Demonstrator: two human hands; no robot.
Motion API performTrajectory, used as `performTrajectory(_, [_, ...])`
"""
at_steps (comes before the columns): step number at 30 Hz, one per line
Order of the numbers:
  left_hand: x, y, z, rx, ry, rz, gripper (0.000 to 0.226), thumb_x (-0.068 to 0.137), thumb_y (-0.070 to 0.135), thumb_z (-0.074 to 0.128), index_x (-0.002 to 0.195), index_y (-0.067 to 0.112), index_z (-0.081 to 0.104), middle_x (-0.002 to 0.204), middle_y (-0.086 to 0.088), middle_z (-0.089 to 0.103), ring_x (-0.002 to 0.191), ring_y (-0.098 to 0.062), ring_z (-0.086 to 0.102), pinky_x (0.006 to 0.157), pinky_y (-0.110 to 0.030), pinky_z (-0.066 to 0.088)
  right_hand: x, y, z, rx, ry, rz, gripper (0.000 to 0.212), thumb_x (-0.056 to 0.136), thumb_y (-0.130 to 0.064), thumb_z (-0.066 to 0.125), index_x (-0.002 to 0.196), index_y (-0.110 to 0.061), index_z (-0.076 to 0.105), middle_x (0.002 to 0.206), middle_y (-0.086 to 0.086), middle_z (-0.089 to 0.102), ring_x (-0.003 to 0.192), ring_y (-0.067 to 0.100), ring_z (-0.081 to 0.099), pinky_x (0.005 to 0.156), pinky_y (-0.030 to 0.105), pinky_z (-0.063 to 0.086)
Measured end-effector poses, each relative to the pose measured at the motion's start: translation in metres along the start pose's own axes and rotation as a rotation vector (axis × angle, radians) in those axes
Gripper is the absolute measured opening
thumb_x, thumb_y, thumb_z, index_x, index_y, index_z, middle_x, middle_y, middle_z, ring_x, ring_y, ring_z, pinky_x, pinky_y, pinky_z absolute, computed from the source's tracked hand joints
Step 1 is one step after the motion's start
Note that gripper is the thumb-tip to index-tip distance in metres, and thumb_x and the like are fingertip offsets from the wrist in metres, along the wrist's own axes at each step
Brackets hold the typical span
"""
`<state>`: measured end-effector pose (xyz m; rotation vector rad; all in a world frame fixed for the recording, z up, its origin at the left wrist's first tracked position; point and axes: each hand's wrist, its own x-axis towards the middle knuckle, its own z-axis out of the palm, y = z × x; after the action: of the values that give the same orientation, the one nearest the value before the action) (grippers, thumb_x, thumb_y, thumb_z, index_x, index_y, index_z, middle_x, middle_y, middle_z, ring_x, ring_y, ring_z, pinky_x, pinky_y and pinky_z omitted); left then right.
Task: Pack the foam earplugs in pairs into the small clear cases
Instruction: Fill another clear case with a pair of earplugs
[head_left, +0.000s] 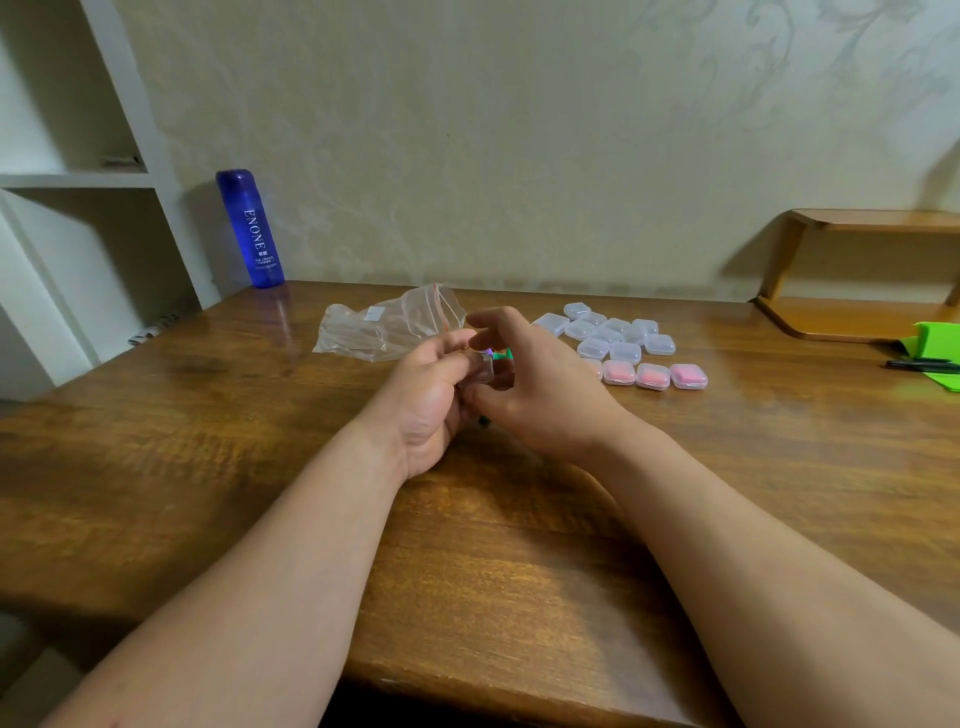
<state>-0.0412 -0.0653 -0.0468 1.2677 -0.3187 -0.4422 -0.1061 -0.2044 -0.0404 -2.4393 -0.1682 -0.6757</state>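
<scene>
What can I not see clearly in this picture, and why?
Head view only:
- Small clear plastic case: left hand and right hand cover it; contents unclear.
- Green and purple pieces, perhaps earplugs: mostly behind right hand.
- Flat green object: cut by right edge.
- Blue plastic bottle: small print unreadable.

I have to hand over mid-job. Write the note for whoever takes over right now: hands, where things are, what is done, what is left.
Left hand holds a clear case above the table. Right hand is at that case; its grip is unclear.
Green and purple bits show between the hands, too small to identify.
Zip bag lies behind the hands.
Done: three pink-filled cases in a row at right; a fourth is partly hidden by the right hand.
Left: the empty cases clustered behind that row, plus the one in hand.
</scene>
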Motion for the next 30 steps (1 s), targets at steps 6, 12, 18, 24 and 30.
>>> performTrajectory(6, [-0.003,0.0,-0.001,-0.007,-0.052,0.012,0.029,0.111,0.014,0.054,0.137,0.009,0.063,0.117,-0.015,0.073,0.108,-0.032,0.067,0.086,-0.042,0.053,0.002,0.004,0.002,-0.017,0.019,-0.012,0.044,0.096,-0.03,0.068,0.14,-0.029,0.058,0.122,-0.012,0.07,0.113,0.011,0.063,0.094,0.042,0.057])
performTrajectory(12, [-0.003,0.002,0.001,0.043,-0.044,0.075,0.033,0.111,0.015,0.055,0.144,0.013,0.057,0.127,-0.02,0.074,0.113,-0.035,0.076,0.098,-0.046,0.063,0.004,0.019,-0.027,-0.103,0.107,0.106,0.033,0.104,-0.028,0.061,0.136,-0.025,0.067,0.125,-0.008,0.072,0.112,0.01,0.064,0.095,0.03,0.051])
performTrajectory(18, [-0.008,0.006,0.006,0.134,-0.069,0.09,0.023,0.11,0.016,0.055,0.13,0.012,0.066,0.106,-0.016,0.08,0.097,-0.029,0.076,0.094,-0.047,0.061,-0.017,0.05,-0.088,-0.292,0.066,0.293,0.043,0.097,-0.027,0.065,0.14,-0.023,0.063,0.13,-0.006,0.07,0.116,0.016,0.064,0.09,0.029,0.046])
performTrajectory(24, [-0.009,0.01,0.008,0.135,-0.066,0.115,0.024,0.109,0.017,0.055,0.129,0.013,0.067,0.102,-0.012,0.081,0.09,-0.024,0.074,0.088,-0.043,0.059,-0.054,0.084,-0.113,-0.384,0.092,0.404,0.041,0.091,-0.029,0.073,0.13,-0.024,0.063,0.116,-0.006,0.067,0.106,0.017,0.062,0.093,0.039,0.055])
performTrajectory(30, [-0.01,0.007,0.008,0.161,-0.052,0.101,0.024,0.109,0.017,0.054,0.127,0.014,0.07,0.105,-0.015,0.08,0.09,-0.024,0.073,0.085,-0.041,0.059,-0.057,0.093,-0.11,-0.446,-0.066,0.436,0.031,0.092,-0.029,0.069,0.123,-0.029,0.063,0.116,-0.007,0.067,0.111,0.02,0.058,0.092,0.039,0.052])
